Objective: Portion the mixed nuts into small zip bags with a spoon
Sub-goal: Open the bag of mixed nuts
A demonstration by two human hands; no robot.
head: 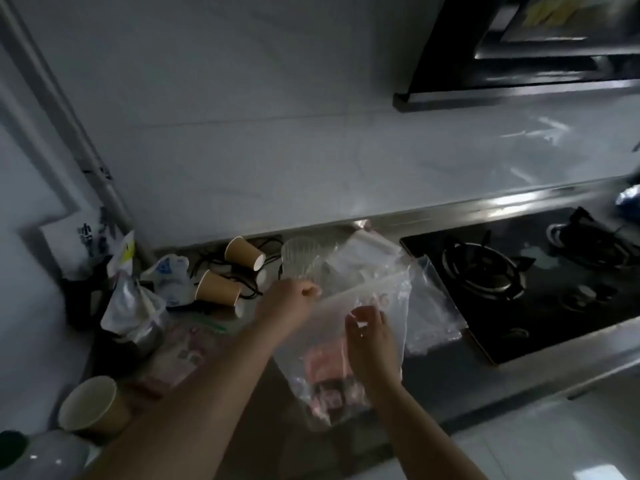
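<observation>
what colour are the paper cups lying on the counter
Brown outside, white inside; the paper cups show clearest in the head view.

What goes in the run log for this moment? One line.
left hand: pinches top edge of zip bag | right hand: fingers at bag front | spoon: unseen

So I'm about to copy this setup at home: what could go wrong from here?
The zip bag hangs in the air, held only by the left hand at its top corner; a slip could drop its pinkish contents. The right hand works against the bag close to the clear glass and two tipped paper cups, which a swing might knock. The gas hob lies right beside loose plastic bags.
</observation>
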